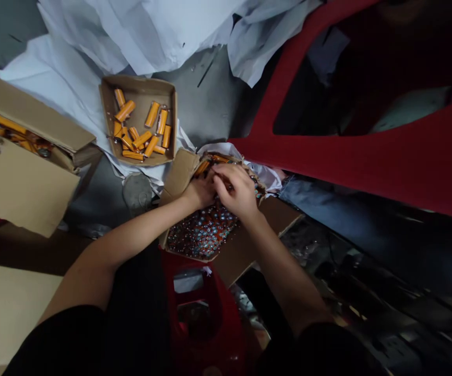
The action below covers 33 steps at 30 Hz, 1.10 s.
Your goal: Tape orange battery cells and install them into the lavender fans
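Note:
Both my hands meet over an open cardboard box [179,175] that rests on a red stool [206,318]. Upright orange cells fill this box, showing their blue and silver ends [202,235]. My left hand [200,190] has its fingers curled among the cells at the box's far end. My right hand [236,190] lies over it, fingers bent and pinching there. What either hand grips is hidden by the fingers. A few orange cells [204,166] lie loose at the far rim just beyond my fingers.
A small cardboard tray [140,86] with several loose orange cells sits on white paper [54,83] on the grey floor. A large carton [18,172] with more cells stands at the left. A red plastic chair [367,162] crosses the right side.

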### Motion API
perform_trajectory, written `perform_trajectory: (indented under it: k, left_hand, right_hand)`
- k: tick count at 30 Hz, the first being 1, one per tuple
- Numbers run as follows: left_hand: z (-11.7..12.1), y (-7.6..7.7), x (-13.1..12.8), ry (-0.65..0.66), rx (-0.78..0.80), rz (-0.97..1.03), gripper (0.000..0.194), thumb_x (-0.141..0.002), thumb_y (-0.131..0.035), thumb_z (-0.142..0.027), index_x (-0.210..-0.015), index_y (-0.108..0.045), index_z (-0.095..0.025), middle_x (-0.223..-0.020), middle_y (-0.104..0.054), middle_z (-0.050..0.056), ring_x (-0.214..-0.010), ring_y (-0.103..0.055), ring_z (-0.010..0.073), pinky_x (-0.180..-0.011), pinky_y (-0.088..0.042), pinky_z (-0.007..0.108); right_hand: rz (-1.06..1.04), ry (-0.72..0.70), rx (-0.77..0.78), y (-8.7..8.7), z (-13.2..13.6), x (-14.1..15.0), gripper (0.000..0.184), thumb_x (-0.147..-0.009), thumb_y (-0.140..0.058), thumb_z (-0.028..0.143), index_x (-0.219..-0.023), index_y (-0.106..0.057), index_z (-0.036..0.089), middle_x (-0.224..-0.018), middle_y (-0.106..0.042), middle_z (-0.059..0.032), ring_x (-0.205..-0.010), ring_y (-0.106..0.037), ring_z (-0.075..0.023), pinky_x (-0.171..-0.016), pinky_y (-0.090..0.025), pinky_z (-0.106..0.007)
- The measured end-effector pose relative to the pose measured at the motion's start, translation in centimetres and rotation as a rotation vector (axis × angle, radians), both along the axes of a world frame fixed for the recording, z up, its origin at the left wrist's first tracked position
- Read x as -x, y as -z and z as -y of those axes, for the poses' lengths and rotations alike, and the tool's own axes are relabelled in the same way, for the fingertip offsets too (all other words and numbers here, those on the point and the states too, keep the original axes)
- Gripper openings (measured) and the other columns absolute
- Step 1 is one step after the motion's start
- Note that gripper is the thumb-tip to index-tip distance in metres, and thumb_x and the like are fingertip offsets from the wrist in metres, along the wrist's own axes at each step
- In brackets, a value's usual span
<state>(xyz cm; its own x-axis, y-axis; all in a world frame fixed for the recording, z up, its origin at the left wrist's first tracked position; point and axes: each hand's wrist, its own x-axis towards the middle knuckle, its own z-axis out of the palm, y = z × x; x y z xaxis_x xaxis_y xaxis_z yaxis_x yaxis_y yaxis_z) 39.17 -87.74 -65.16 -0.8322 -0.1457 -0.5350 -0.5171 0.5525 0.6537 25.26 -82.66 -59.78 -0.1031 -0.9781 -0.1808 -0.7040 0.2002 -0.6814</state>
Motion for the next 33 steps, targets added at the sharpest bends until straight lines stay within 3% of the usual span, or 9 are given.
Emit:
perform_trajectory:
  k: [3, 6, 9, 13, 17, 19, 24, 30, 33]
  left_hand:
    - [0.0, -0.8, -0.3, 0.047, 0.034, -0.031, 0.057, -0.109, -0.063, -0.03, -0.165, -0.052, -0.022, -0.164, -0.055, 0.02, -0.138, -0.063, 0.0388, -0.108, -0.056, 0.05]
    - [0.0, -1.0, -0.4, 0.031, 0.092, -0.004, 0.063, -0.106, -0.067, -0.032, -0.166, -0.05, -0.029, -0.158, -0.058, 0.016, -0.133, -0.068, 0.0389, -0.103, -0.057, 0.05]
    - [0.1, -0.9, -0.2, -0.029, 0.116, 0.044, 0.059, -0.109, -0.063, -0.039, -0.166, -0.051, -0.026, -0.156, -0.058, 0.019, -0.125, -0.072, 0.037, -0.096, -0.058, 0.045]
    - [0.6, -1.6, -0.6, -0.03, 0.081, 0.094, 0.062, -0.114, -0.054, -0.044, -0.17, -0.046, -0.018, -0.158, -0.057, 0.025, -0.125, -0.072, 0.0363, -0.1, -0.057, 0.044]
    - [0.6, -2.8, -1.6, 0.172, 0.077, 0.123, 0.102, -0.095, -0.086, -0.049, -0.177, -0.035, -0.017, -0.175, -0.042, 0.028, -0.145, -0.059, 0.0471, -0.117, -0.05, 0.053]
    - [0.8, -2.9, -1.8, 0.173, 0.111, 0.125, 0.109, -0.092, -0.089, -0.047, -0.179, -0.03, -0.016, -0.177, -0.039, 0.029, -0.146, -0.056, 0.0479, -0.114, -0.052, 0.051]
    - [1.4, -2.4, -1.7, 0.095, 0.124, 0.154, 0.093, -0.106, -0.067, -0.053, -0.18, -0.025, -0.016, -0.171, -0.043, 0.032, -0.129, -0.069, 0.044, -0.097, -0.058, 0.046]
    - [1.7, -2.7, -2.6, 0.303, 0.081, 0.034, 0.097, -0.089, -0.092, -0.044, -0.17, -0.044, -0.021, -0.166, -0.049, 0.026, -0.133, -0.066, 0.0452, -0.101, -0.057, 0.045]
    - [2.1, -2.3, -2.3, 0.231, 0.052, 0.074, 0.091, -0.093, -0.087, -0.055, -0.167, -0.047, -0.022, -0.161, -0.052, 0.025, -0.115, -0.075, 0.0381, -0.091, -0.058, 0.041]
  right_hand:
    - [-0.198, -0.082, -0.18, 0.7, -6.7, 1.8, 0.062, -0.108, -0.06, 0.059, -0.152, -0.066, 0.016, -0.159, -0.066, -0.0225, -0.152, -0.057, -0.0397, -0.128, -0.045, -0.061]
    - [-0.375, -0.144, -0.375, 2.3, -8.7, 1.6, 0.096, -0.098, -0.069, 0.071, -0.168, -0.05, 0.007, -0.172, -0.052, -0.029, -0.161, -0.04, -0.0485, -0.128, -0.038, -0.067]
    - [-0.482, -0.148, -0.451, 2.7, -7.5, 1.2, 0.09, -0.096, -0.075, 0.06, -0.171, -0.05, 0.016, -0.173, -0.052, -0.024, -0.153, -0.042, -0.0499, -0.121, -0.04, -0.066]
    - [-0.549, -0.202, -0.47, 1.3, -5.9, 1.1, 0.061, -0.096, -0.078, 0.046, -0.153, -0.071, 0.025, -0.171, -0.057, -0.017, -0.142, -0.047, -0.0487, -0.112, -0.043, -0.064]
    - [-0.52, -0.362, -0.462, 0.2, -5.8, 0.9, 0.063, -0.096, -0.079, 0.047, -0.154, -0.07, 0.025, -0.172, -0.056, -0.0168, -0.153, -0.04, -0.0487, -0.121, -0.037, -0.066]
    - [-0.507, -0.374, -0.47, 0.5, -5.5, 1.1, 0.065, -0.097, -0.078, 0.049, -0.157, -0.068, 0.024, -0.175, -0.053, -0.0182, -0.155, -0.038, -0.0484, -0.12, -0.037, -0.066]
    - [-0.531, -0.293, -0.519, 1.3, -4.5, 1.7, 0.061, -0.103, -0.068, 0.059, -0.152, -0.071, 0.024, -0.169, -0.057, -0.0213, -0.146, -0.043, -0.0481, -0.111, -0.04, -0.064]
    - [-0.469, -0.426, -0.555, -0.4, -4.4, 1.1, 0.067, -0.106, -0.068, 0.053, -0.16, -0.061, 0.015, -0.163, -0.06, -0.0258, -0.146, -0.049, -0.0433, -0.121, -0.036, -0.066]
    - [-0.524, -0.389, -0.599, -0.3, -3.5, 1.1, 0.068, -0.101, -0.076, 0.051, -0.159, -0.063, 0.016, -0.168, -0.055, -0.0258, -0.144, -0.052, -0.0447, -0.117, -0.04, -0.064]
